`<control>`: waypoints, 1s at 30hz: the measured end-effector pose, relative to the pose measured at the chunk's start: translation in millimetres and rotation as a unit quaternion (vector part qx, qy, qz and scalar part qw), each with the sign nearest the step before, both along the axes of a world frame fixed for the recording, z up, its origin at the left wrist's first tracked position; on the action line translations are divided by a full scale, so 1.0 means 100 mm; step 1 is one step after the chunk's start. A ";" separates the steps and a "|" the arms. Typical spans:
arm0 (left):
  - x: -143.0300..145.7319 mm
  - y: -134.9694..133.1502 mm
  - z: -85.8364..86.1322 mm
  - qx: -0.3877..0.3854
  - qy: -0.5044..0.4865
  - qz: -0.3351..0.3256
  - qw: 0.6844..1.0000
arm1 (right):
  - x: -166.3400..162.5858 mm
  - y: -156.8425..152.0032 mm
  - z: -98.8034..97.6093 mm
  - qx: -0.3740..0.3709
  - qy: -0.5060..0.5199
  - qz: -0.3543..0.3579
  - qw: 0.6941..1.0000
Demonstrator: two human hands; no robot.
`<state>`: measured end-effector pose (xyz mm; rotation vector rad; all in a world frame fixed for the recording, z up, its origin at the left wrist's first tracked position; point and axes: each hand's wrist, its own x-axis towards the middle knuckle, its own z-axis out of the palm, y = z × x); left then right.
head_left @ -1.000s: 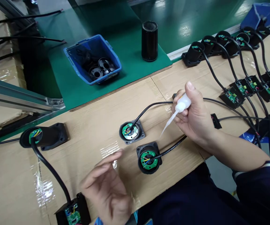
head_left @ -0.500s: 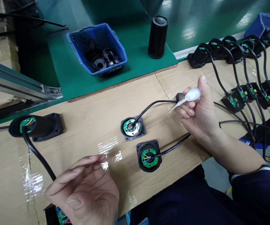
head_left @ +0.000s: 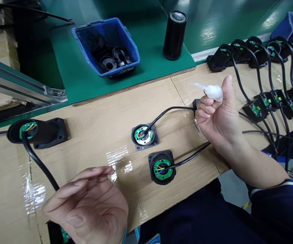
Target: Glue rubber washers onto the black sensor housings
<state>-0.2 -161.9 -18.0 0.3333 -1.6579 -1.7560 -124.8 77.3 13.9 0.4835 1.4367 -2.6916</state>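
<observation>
My right hand point(head_left: 218, 117) grips a small white glue bottle point(head_left: 209, 90) with its thin nozzle pointing up and to the left. My left hand point(head_left: 87, 205) hovers low over the cardboard-covered bench point(head_left: 90, 122), palm up, fingers loosely curled, holding nothing. Between the hands stand two black round housings with green circuit boards facing up: one point(head_left: 144, 135) farther away and one point(head_left: 162, 167) nearer me, each with a black cable running right. A third black housing point(head_left: 38, 133) lies on its side at the left, its cable passing under my left hand.
A blue bin point(head_left: 107, 45) of black parts and a black cylinder point(head_left: 174, 35) sit on the green mat point(head_left: 141, 57). A row of several wired black housings point(head_left: 250, 51) with small circuit modules point(head_left: 273, 98) lines the right side. An aluminium rail point(head_left: 16, 88) crosses the left.
My right hand has lifted and turned the glue bottle, so the nozzle swings from pointing down-left to up-left. My left hand has drawn back toward me and to the left.
</observation>
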 end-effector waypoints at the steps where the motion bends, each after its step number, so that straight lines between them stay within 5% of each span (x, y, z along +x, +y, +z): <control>1: 0.00 0.00 0.00 -0.005 0.003 0.000 1.000 | 0.00 0.00 0.00 0.000 -0.001 -0.003 1.000; 16: -0.01 0.01 0.05 -0.025 -0.018 -0.001 1.000 | 0.00 0.04 -0.02 0.009 0.001 -0.014 1.000; 30: -0.06 -0.02 0.03 -0.040 -0.019 0.042 0.998 | -0.02 0.18 0.00 -0.013 0.024 0.053 0.998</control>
